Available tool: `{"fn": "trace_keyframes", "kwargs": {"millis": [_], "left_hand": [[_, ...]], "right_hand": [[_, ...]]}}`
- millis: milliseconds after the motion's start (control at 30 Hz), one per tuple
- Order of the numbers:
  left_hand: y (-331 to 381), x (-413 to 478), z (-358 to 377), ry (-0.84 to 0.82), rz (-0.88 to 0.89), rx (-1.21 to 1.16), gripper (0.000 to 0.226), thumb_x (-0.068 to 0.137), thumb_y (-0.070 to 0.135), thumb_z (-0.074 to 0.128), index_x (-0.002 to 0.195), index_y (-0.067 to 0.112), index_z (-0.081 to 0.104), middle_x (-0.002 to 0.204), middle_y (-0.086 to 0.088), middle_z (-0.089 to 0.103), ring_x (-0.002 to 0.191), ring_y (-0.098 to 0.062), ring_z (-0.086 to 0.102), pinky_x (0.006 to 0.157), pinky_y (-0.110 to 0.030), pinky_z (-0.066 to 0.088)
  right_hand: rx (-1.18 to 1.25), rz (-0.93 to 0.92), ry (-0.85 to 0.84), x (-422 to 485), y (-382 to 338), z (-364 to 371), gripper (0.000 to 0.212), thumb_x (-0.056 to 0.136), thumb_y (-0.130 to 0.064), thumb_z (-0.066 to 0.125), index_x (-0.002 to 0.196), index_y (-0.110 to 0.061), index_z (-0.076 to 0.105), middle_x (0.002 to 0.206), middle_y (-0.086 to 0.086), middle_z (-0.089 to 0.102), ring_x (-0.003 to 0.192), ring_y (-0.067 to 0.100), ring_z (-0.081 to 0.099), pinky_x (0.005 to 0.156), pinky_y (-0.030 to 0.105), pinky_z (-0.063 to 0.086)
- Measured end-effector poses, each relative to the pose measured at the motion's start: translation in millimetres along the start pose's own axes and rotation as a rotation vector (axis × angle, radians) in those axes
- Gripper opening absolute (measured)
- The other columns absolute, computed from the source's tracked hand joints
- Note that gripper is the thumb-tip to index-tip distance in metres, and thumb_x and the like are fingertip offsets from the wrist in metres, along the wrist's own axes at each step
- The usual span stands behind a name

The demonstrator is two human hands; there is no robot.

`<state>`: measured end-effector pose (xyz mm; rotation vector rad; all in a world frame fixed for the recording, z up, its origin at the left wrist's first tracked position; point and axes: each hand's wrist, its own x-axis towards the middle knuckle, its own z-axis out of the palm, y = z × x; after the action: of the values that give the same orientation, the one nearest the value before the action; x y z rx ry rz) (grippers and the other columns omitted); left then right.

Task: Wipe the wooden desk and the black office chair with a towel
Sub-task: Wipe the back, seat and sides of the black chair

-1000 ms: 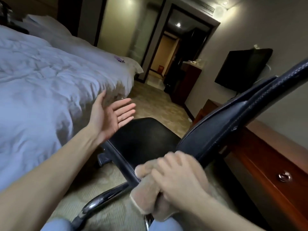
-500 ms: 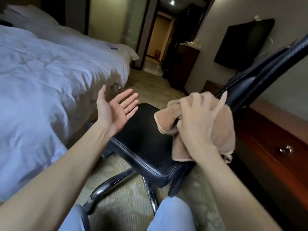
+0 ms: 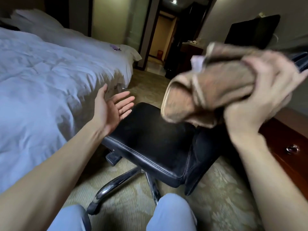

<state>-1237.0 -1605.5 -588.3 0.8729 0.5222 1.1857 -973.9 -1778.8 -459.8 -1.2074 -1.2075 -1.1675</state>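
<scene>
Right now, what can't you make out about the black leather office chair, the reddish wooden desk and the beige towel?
Head view only.
Upper back of the black leather office chair: hidden behind the beige towel and the right hand; contact cannot be told.
Reddish wooden desk: mostly cut off by the right edge, partly behind the right forearm.
Towel folds: motion-blurred.
Purple item on the white bed: too small.

Dim room, glowing ceiling lamp (image 3: 174,0), motion-blurred right hand (image 3: 273,84), wide-angle edge warp.

Bare forearms (image 3: 50,172), and light blue trousers (image 3: 171,212) over both knees.
</scene>
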Motion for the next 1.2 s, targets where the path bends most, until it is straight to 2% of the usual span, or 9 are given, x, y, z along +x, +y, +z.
{"fn": "trace_keyframes", "kwargs": {"millis": [67,200,333,500,733,900,967,1100,1200], "left_hand": [[-11,4,6,-0.001,-0.044,0.141,0.071,0.098,0.070,0.032,0.124,0.016,0.069,0.123,-0.007,0.075,0.118,-0.022,0.069,0.104,-0.037,0.047],[-71,13,-6,-0.026,-0.136,1.027,0.064,0.103,0.062,0.042,0.137,0.011,0.061,0.147,-0.012,0.058,0.136,-0.027,0.053,0.115,-0.037,0.035],[-157,2,-49,-0.218,-0.248,1.825,0.095,0.099,0.075,0.023,0.165,0.012,-0.006,0.172,-0.006,-0.014,0.159,-0.020,-0.013,0.129,-0.044,-0.006],[-167,13,-50,-0.241,-0.346,1.721,0.093,0.098,0.077,0.016,0.162,0.018,-0.017,0.168,0.004,-0.027,0.154,-0.012,-0.027,0.124,-0.040,-0.018],[-172,9,-53,-0.226,-0.272,1.771,0.086,0.103,0.068,0.020,0.161,0.018,-0.020,0.167,0.002,-0.030,0.153,-0.013,-0.028,0.125,-0.039,-0.016],[-168,15,-54,-0.234,-0.298,1.734,0.084,0.103,0.069,0.017,0.163,0.020,-0.015,0.168,0.004,-0.027,0.154,-0.010,-0.025,0.124,-0.038,-0.016],[-166,18,-58,-0.226,-0.294,1.768,0.086,0.101,0.072,0.017,0.163,0.021,-0.014,0.168,0.004,-0.026,0.154,-0.010,-0.024,0.125,-0.038,-0.016],[-160,30,-66,-0.168,-0.313,1.753,0.091,0.097,0.078,0.016,0.165,0.021,-0.006,0.170,0.005,-0.018,0.156,-0.010,-0.019,0.126,-0.042,-0.014],[-150,41,-58,-0.014,-0.310,1.665,0.084,0.101,0.072,0.015,0.165,0.017,0.021,0.173,-0.004,0.010,0.160,-0.018,0.003,0.126,-0.047,-0.008]], "right_hand": [[0.027,0.052,0.063,35,11,11,0.038,0.089,-0.011,0.058,0.125,-0.021,0.065,0.134,0.016,0.058,0.131,0.036,0.053,0.111,0.068,0.036],[-0.029,0.112,-0.003,25,27,37,0.050,0.081,-0.005,0.056,0.129,-0.014,0.067,0.139,0.015,0.055,0.139,0.032,0.048,0.125,0.063,0.011],[-0.010,0.068,-0.040,-29,53,59,0.058,0.078,0.002,0.061,0.132,-0.019,0.065,0.149,0.016,0.049,0.145,0.035,0.041,0.124,0.066,0.008],[0.062,0.055,-0.152,-117,68,67,0.060,0.085,0.002,0.060,0.141,-0.021,0.060,0.159,0.013,0.034,0.155,0.032,0.023,0.124,0.069,0.002],[0.099,-0.047,-0.776,-240,84,27,0.083,0.055,0.023,0.053,0.128,-0.014,0.068,0.163,0.018,0.030,0.160,0.030,0.010,0.123,0.070,-0.003],[0.185,-0.092,-1.037,-238,78,17,0.072,0.063,0.019,0.058,0.127,-0.011,0.072,0.155,0.022,0.045,0.157,0.026,0.009,0.119,0.077,0.008],[0.291,-0.129,-0.975,-227,75,5,0.060,0.073,0.015,0.065,0.127,-0.010,0.073,0.151,0.020,0.051,0.157,0.030,0.019,0.122,0.072,0.009],[0.307,-0.250,-0.508,-162,78,-23,0.026,0.104,-0.007,0.058,0.123,-0.010,0.075,0.143,0.020,0.059,0.145,0.039,0.044,0.119,0.071,0.019],[0.168,-0.302,-0.164,-83,96,-33,0.040,0.092,-0.004,0.073,0.129,-0.015,0.065,0.139,0.017,0.055,0.143,0.032,0.044,0.121,0.070,0.013]]}}
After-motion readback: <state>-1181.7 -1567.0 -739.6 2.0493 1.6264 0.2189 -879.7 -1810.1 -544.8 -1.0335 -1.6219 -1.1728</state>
